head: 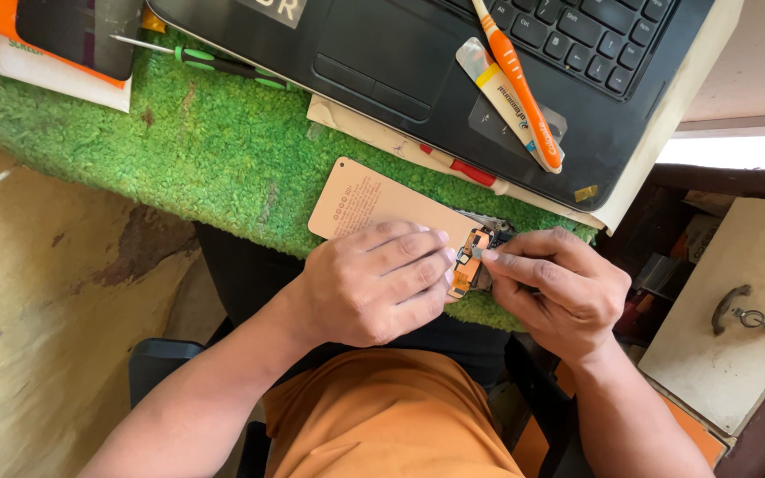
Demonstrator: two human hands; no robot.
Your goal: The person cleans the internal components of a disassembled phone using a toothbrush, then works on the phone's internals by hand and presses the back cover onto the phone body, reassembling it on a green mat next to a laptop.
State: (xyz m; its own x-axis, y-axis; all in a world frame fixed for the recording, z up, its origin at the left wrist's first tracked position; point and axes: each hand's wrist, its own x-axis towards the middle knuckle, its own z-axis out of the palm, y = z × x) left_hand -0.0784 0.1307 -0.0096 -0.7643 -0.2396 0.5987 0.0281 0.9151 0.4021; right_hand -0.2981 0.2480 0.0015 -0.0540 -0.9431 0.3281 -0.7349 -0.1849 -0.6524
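Observation:
A gold-coloured phone back panel (360, 202) lies on a green fuzzy mat (205, 150). My left hand (374, 281) presses down on the panel's near end with curled fingers. My right hand (555, 288) pinches a small orange flex circuit board (467, 262) at the panel's right end, fingertips touching it. A metal part of the phone (489, 223) shows just above the board.
A black laptop (418, 53) lies on the mat's far side with an orange toothbrush (520, 84) and a small tube (498, 88) on it. A green-handled screwdriver (214, 62) and a red-handled tool (471, 173) lie by the laptop. A drawer with a metal handle (741, 310) stands at right.

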